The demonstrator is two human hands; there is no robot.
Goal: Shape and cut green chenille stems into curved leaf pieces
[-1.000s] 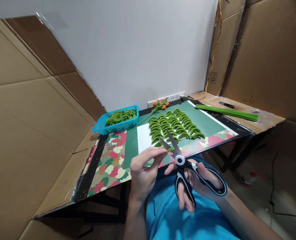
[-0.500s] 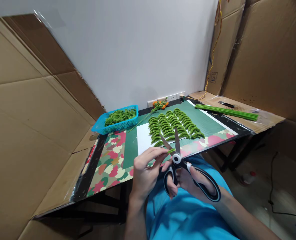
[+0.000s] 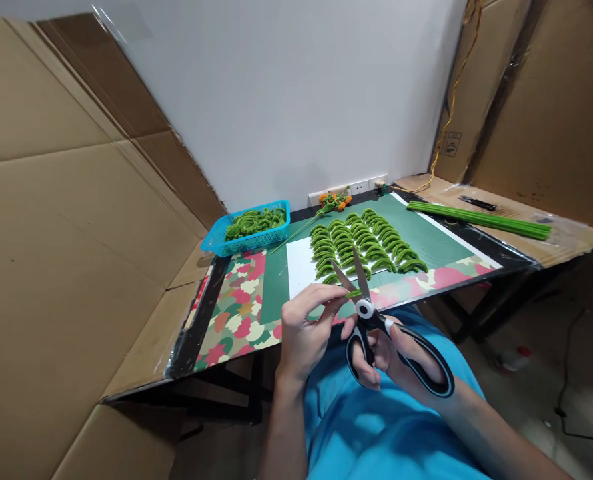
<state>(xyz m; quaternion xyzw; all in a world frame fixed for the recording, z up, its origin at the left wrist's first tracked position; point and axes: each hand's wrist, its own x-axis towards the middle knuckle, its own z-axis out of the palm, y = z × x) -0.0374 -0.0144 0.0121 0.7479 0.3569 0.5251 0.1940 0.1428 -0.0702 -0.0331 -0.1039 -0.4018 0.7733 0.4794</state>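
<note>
My left hand (image 3: pixel 306 330) pinches a short green fuzzy piece (image 3: pixel 352 293) by one end, just in front of the table edge. My right hand (image 3: pixel 399 360) grips black-and-white scissors (image 3: pixel 376 327), fingers through the handles. The blades are partly apart and the green piece's free end lies between them near the pivot. Behind them, rows of curved green fuzzy pieces (image 3: pixel 366 243) lie on a white sheet and a green mat (image 3: pixel 426 243).
A blue basket (image 3: pixel 249 230) of green pieces stands at the table's back left. An orange-and-green flower stem (image 3: pixel 333 200) lies by the wall. A bundle of long green sticks (image 3: pixel 479 220) and a dark tool (image 3: pixel 476 203) lie at the right. Cardboard walls stand left and right.
The scissor blades closed partway around the green piece's tip. The camera view shifted, so the table sits further right and higher in the picture.
</note>
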